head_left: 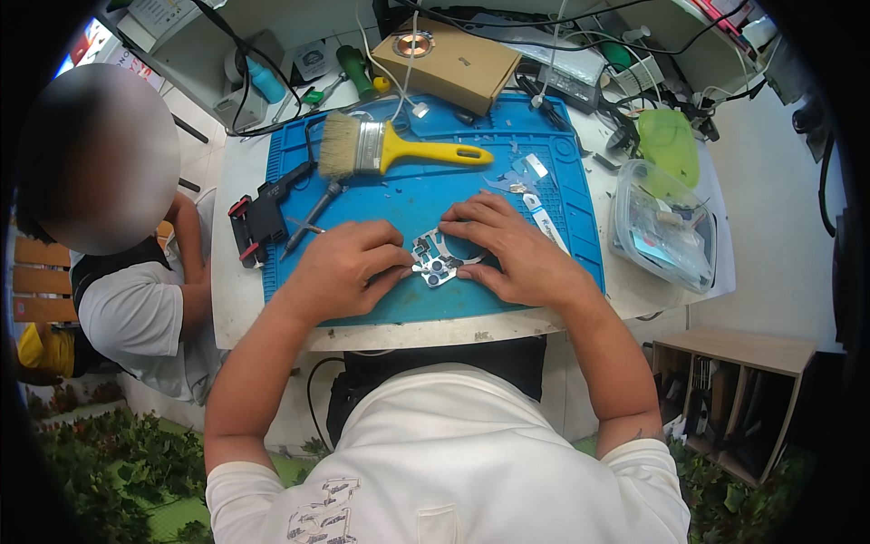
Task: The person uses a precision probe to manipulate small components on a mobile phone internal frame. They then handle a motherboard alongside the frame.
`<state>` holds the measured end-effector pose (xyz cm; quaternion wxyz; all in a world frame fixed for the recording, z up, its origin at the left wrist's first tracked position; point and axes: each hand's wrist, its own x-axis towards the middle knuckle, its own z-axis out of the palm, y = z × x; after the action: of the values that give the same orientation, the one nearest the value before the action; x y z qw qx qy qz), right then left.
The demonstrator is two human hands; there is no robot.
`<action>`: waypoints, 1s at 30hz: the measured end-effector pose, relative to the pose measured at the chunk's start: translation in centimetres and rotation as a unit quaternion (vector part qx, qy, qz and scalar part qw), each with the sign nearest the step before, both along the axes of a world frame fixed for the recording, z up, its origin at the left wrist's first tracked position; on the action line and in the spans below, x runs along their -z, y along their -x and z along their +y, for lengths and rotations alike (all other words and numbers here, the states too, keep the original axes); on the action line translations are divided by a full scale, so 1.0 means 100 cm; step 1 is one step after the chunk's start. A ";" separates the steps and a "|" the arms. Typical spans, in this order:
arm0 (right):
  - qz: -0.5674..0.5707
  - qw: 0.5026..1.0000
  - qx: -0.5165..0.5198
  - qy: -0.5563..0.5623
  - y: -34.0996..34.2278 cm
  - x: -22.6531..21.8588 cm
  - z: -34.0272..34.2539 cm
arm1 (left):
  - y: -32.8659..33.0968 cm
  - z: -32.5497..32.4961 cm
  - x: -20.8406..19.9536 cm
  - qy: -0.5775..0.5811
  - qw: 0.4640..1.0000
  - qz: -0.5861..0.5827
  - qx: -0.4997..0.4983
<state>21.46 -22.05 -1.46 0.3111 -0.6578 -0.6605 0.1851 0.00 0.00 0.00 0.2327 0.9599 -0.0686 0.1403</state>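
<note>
Low on the blue mat (362,199) lies a small silver phone part (435,261), a flat metal piece with round dark lens-like spots and a curved arm. My left hand (349,267) is closed in a pinch at its left edge. From behind that hand pokes a thin metal tip (308,225); whether I hold it I cannot tell. My right hand (517,254) grips the part's right side between thumb and curved fingers. Beyond both hands a wide brush (426,152) with a yellow handle lies across the mat.
A black tool (263,222) with red ends and a slim dark screwdriver-like tool (313,218) lie at left. To the right stand a clear plastic tub (666,227) and a green pouch (669,150). A cardboard box (449,68) and cables sit behind. Someone (136,299) sits at left.
</note>
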 end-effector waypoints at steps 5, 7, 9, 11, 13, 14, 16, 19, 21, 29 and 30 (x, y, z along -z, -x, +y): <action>0.006 1.000 0.004 -0.002 0.004 0.002 0.000 | 0.001 -0.002 0.000 -0.008 1.000 0.004 -0.001; 0.004 1.000 0.004 -0.004 0.004 0.003 0.000 | 0.001 -0.001 0.002 -0.004 1.000 0.003 0.001; 0.001 1.000 0.004 -0.006 0.003 0.003 0.000 | -0.001 0.000 0.003 -0.001 1.000 0.001 0.004; 0.008 1.000 0.004 -0.004 0.003 0.002 0.001 | -0.003 0.004 0.002 -0.020 0.999 -0.006 0.027; 0.007 1.000 0.004 -0.004 0.003 0.002 0.001 | -0.005 0.005 0.001 -0.020 0.999 -0.005 0.033; 0.008 1.000 0.004 -0.003 0.003 0.002 0.001 | -0.006 0.005 0.001 -0.021 0.999 -0.003 0.039; 0.010 1.000 0.004 -0.001 0.002 0.002 0.000 | -0.009 0.008 0.004 -0.015 0.999 -0.005 0.049; 0.010 1.000 0.004 -0.001 0.001 0.003 0.000 | -0.011 0.009 0.003 -0.004 0.998 -0.005 0.058; 0.009 1.000 0.003 -0.002 0.001 0.004 0.000 | -0.010 0.009 0.004 0.001 0.998 -0.002 0.056; 0.008 1.000 0.007 0.002 0.001 0.003 -0.001 | -0.007 0.003 0.006 0.047 0.999 0.024 0.004; 0.007 1.000 0.007 0.002 0.001 0.003 -0.001 | -0.007 0.003 0.006 0.047 0.999 0.024 0.004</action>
<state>21.37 -22.14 -1.74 0.3159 -0.6614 -0.6536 0.1888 0.74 0.30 -0.64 0.2794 0.9508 -0.0598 0.1196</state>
